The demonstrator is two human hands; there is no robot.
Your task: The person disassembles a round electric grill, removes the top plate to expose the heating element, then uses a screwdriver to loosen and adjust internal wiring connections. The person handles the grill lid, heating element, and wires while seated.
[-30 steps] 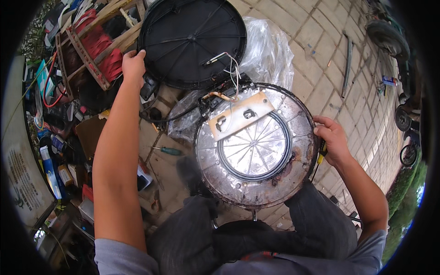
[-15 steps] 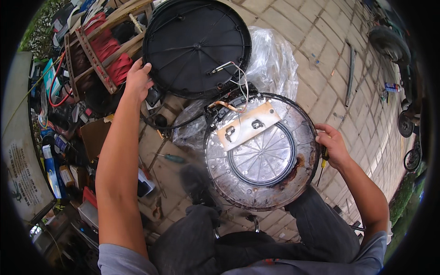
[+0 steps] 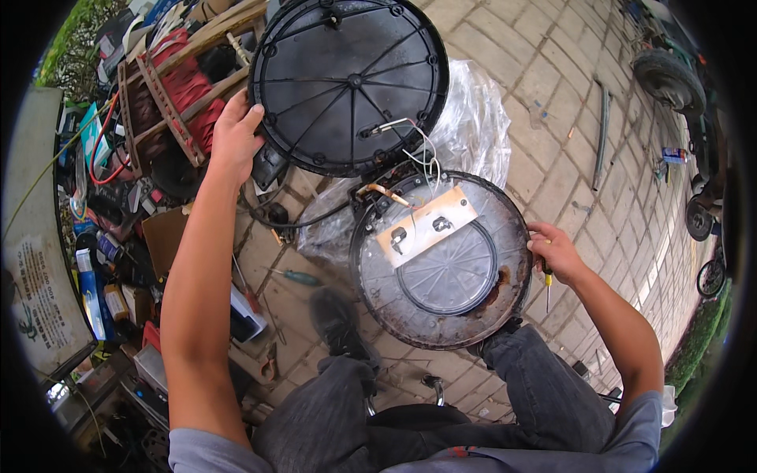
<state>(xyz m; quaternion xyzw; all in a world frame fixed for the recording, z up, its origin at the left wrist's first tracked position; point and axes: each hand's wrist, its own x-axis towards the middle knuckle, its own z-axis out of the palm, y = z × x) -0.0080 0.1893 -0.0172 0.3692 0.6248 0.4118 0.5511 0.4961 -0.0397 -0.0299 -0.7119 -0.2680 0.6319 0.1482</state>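
My left hand (image 3: 235, 135) grips the left edge of a round black ribbed cover (image 3: 319, 67), seen from inside and raised at the back. In front of it is a round metal pan (image 3: 374, 296), rust-stained at its lower right, with a round ring at its centre. A scorched pale strip (image 3: 422, 229) lies across this pan. White wires (image 3: 432, 158) run between cover and pan, and a tan sleeve (image 3: 384, 191) sits near the joint. My right hand (image 3: 558, 254) is closed at the pan's right rim, with a yellow-handled screwdriver (image 3: 547, 276) held in it, pointing down.
Crumpled clear plastic (image 3: 477, 118) lies under the pan and cover. A teal-handled screwdriver (image 3: 300, 277) and pliers (image 3: 270, 364) lie on the paving. Wooden frames (image 3: 169, 118) and heaped parts crowd the left. A tube (image 3: 603, 138) and a wheel (image 3: 669, 79) are at right.
The black cover has shifted slightly right and its angle has changed. The metal pan has moved a little left and away from my lap, my right hand moving left with it.
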